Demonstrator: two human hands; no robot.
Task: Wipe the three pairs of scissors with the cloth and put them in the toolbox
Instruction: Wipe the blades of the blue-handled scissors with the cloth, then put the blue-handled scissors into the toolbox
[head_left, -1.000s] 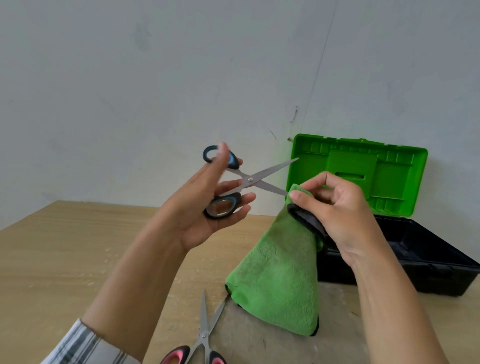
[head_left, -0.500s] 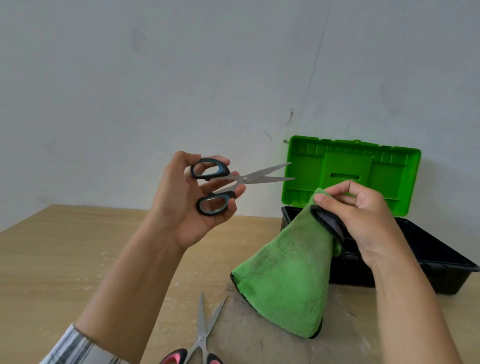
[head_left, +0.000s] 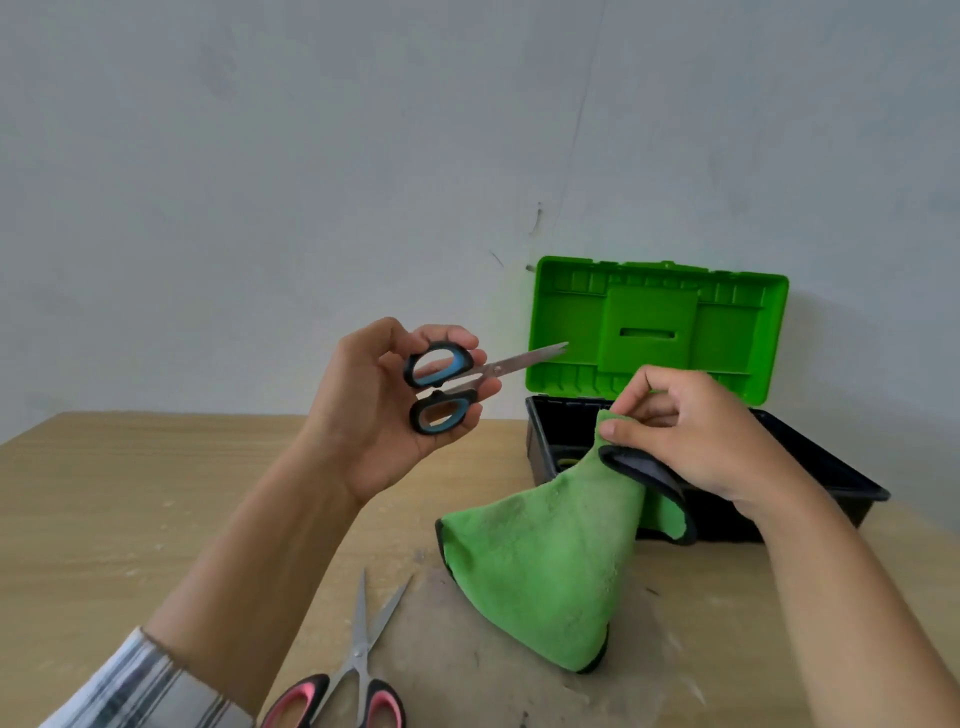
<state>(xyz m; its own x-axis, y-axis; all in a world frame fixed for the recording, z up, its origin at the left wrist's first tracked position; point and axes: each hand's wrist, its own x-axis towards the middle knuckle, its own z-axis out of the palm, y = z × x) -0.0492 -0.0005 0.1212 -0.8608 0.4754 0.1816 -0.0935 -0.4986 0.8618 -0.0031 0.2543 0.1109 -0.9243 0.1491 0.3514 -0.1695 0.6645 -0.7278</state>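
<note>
Overall: a person at a table (head_left: 130, 493) holds blue scissors (head_left: 457, 384) in the left hand (head_left: 374, 415) and a cloth (head_left: 545, 571) in the right hand (head_left: 696, 436). The toolbox (head_left: 539, 441) stands open at the far right, against the wall.
Left hand: fingers are curled round the black-and-blue handles and clamped on them. The blades are together and point right, and the tip overlaps the left edge of the lid (head_left: 654, 332) in this view.
Right hand: thumb and fingers pinch the cloth's top. The cloth hangs as a cone in front of the toolbox, and its lower edge reaches the table.
Edges: the green lid stands upright behind the black base. The right hand sits over the base's front-left rim.
Open room: a wide gap separates the blade tip from the right hand. The widest stretch of table lies left of the left forearm. Pink scissors (head_left: 358, 660) lie between forearm and cloth with blades apart, touching neither.
Hidden: the pink handles and the striped sleeve (head_left: 140, 691) are cut off by the bottom edge. The toolbox interior is mostly behind the right hand and cloth, and a small yellowish patch inside cannot be identified.
Change: one second ago the blades were wide apart, with the cloth at one tip. Half a second ago they were nearly together, and now they are closed. The right hand and cloth have dropped lower, away from the blades.
</note>
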